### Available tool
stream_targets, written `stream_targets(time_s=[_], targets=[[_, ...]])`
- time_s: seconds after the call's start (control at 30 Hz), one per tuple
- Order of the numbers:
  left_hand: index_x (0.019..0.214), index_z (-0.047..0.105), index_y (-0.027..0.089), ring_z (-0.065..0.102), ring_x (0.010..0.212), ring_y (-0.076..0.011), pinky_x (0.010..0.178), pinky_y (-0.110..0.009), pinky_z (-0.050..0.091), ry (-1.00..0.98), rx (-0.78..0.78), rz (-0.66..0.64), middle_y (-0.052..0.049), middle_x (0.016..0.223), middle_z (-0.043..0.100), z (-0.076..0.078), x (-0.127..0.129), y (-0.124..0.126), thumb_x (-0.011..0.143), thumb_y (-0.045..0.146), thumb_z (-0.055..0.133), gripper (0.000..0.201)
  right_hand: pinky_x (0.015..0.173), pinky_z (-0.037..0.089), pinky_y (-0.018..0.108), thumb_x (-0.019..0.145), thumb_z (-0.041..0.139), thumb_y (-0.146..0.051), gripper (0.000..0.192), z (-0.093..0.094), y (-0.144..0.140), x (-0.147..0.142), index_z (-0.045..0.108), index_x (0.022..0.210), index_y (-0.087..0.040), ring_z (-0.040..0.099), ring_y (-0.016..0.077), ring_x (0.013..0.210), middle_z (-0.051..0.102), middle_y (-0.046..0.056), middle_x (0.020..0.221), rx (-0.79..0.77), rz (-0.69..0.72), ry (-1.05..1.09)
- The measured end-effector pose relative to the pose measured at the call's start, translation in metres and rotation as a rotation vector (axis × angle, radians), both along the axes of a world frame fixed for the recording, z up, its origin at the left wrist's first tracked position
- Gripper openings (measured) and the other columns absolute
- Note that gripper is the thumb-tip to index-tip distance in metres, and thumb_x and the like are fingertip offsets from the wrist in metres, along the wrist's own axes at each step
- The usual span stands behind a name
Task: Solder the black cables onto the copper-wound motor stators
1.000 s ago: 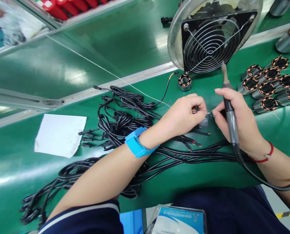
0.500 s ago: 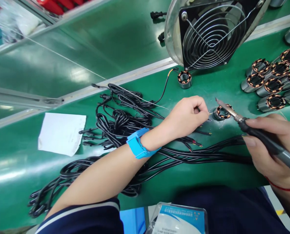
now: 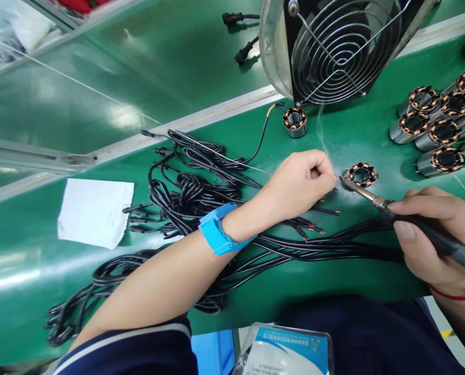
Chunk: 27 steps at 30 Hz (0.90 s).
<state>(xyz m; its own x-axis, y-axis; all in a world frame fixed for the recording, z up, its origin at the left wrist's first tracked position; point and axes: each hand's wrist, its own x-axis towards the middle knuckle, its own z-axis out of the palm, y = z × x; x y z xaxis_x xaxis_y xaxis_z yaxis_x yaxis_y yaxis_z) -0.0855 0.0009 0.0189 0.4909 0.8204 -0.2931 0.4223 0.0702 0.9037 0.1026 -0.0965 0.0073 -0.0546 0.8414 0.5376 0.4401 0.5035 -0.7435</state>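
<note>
- Several black cables (image 3: 199, 187) lie looped well to the left of the wound ring (image 3: 369, 182), which sits on the green bench (image 3: 295, 284).
- Just left of that ring, the person's left hand (image 3: 301, 182) is pinched narrow; a wire end (image 3: 337, 177) seems to poke past the fingertips, though I can't tell from here exactly what is held.
- Between that hand and the ring, the tip of the soldering iron (image 3: 408, 216) meets, or nearly meets, the wire end, with smoke (image 3: 321, 127) curling up behind. I'd call this soldering a joint.
- Right of the ring, the right hand (image 3: 431, 260) is closed round the iron's handle. To my mind, the next move calls for a motionless pinch and brief, light contact, then a clean lift.
- Farther right, past the ring, stand more wound cylinders (image 3: 430, 145).
</note>
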Motion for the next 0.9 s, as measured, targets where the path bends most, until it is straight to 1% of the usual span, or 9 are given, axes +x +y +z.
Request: stream_targets(time_s=[0.13, 0.27, 0.33, 0.43, 0.53, 0.63, 0.73, 0.83, 0.9], targets=[[0.061, 0.051, 0.016, 0.044, 0.054, -0.0065, 0.051, -0.021, 0.034, -0.006, 0.01, 0.004, 0.003, 0.057, 0.052, 0.0, 0.0, 0.0, 0.071, 0.008, 0.052, 0.013, 0.045, 0.041, 0.03, 0.075, 0.065, -0.011, 0.036, 0.002, 0.001, 0.0, 0.067, 0.109, -0.025, 0.052, 0.013, 0.054, 0.062, 0.0, 0.074, -0.015, 0.009, -0.02], [0.061, 0.051, 0.016, 0.045, 0.054, -0.0068, 0.051, -0.021, 0.035, -0.011, 0.005, -0.002, 0.003, 0.057, 0.053, -0.001, -0.001, 0.0, 0.071, 0.008, 0.052, 0.013, 0.044, 0.042, 0.03, 0.076, 0.067, -0.014, 0.039, 0.004, 0.004, 0.0, 0.067, 0.113, -0.027, 0.05, 0.0144, 0.054, 0.06, 0.0, 0.071, 0.046, -0.063, -0.111], [0.062, 0.051, 0.016, 0.046, 0.055, -0.0071, 0.052, -0.022, 0.036, -0.011, -0.002, -0.003, 0.002, 0.059, 0.055, -0.001, 0.0, 0.0, 0.071, 0.008, 0.051, 0.012, 0.051, 0.049, 0.031, 0.078, 0.069, -0.015, 0.045, 0.007, 0.005, -0.001, 0.064, 0.121, -0.028, 0.055, 0.0164, 0.062, 0.065, 0.002, 0.079, 0.034, -0.093, -0.205], [0.063, 0.052, 0.016, 0.046, 0.056, -0.0073, 0.053, -0.022, 0.037, 0.001, -0.002, -0.003, 0.002, 0.06, 0.054, 0.0, 0.0, 0.0, 0.071, 0.009, 0.051, 0.011, 0.07, 0.057, 0.031, 0.083, 0.069, -0.018, 0.058, 0.018, 0.007, -0.002, 0.052, 0.136, -0.032, 0.065, 0.0173, 0.078, 0.071, 0.002, 0.104, -0.004, -0.088, -0.339], [0.064, 0.052, 0.015, 0.044, 0.056, -0.007, 0.053, -0.021, 0.036, 0.016, 0.003, -0.001, 0.003, 0.06, 0.053, 0.001, 0.0, 0.0, 0.072, 0.009, 0.052, 0.01, 0.074, 0.059, 0.027, 0.091, 0.06, -0.028, 0.057, 0.033, 0.012, -0.005, 0.04, 0.144, -0.037, 0.07, 0.0157, 0.086, 0.069, -0.002, 0.117, -0.126, -0.078, -0.398], [0.064, 0.053, 0.015, 0.044, 0.056, -0.0068, 0.053, -0.021, 0.035, 0.022, -0.012, 0.005, 0.002, 0.062, 0.054, 0.003, 0.0, 0.0, 0.072, 0.009, 0.052, 0.01, 0.063, 0.057, 0.025, 0.095, 0.052, -0.033, 0.042, 0.043, 0.021, -0.007, 0.047, 0.136, -0.033, 0.071, 0.0151, 0.081, 0.071, -0.002, 0.105, -0.273, -0.074, -0.383], [0.065, 0.054, 0.015, 0.046, 0.057, -0.0071, 0.054, -0.021, 0.036, 0.012, -0.014, 0.002, 0.003, 0.061, 0.055, 0.004, 0.0, 0.0, 0.072, 0.009, 0.051, 0.009, 0.066, 0.057, 0.031, 0.091, 0.053, -0.031, 0.038, 0.038, 0.03, -0.014, 0.049, 0.129, -0.028, 0.069, 0.0194, 0.084, 0.07, 0.001, 0.099, -0.342, -0.047, -0.38], [0.065, 0.054, 0.015, 0.047, 0.056, -0.0072, 0.054, -0.02, 0.036, -0.007, -0.015, 0.004, 0.003, 0.059, 0.055, 0.003, 0.0, 0.001, 0.072, 0.007, 0.051, 0.011, 0.08, 0.055, 0.042, 0.085, 0.057, -0.028, 0.047, 0.022, 0.035, -0.022, 0.045, 0.13, -0.027, 0.066, 0.0236, 0.091, 0.067, 0.003, 0.102, -0.329, -0.067, -0.329], [0.064, 0.053, 0.015, 0.047, 0.055, -0.007, 0.052, -0.02, 0.035, -0.017, -0.028, 0.01, 0.004, 0.058, 0.054, 0.003, 0.001, 0.001, 0.071, 0.006, 0.05, 0.012, 0.081, 0.053, 0.046, 0.083, 0.056, -0.025, 0.048, 0.011, 0.037, -0.027, 0.044, 0.13, -0.028, 0.064, 0.0246, 0.09, 0.066, 0.004, 0.101, -0.313, -0.096, -0.316]])
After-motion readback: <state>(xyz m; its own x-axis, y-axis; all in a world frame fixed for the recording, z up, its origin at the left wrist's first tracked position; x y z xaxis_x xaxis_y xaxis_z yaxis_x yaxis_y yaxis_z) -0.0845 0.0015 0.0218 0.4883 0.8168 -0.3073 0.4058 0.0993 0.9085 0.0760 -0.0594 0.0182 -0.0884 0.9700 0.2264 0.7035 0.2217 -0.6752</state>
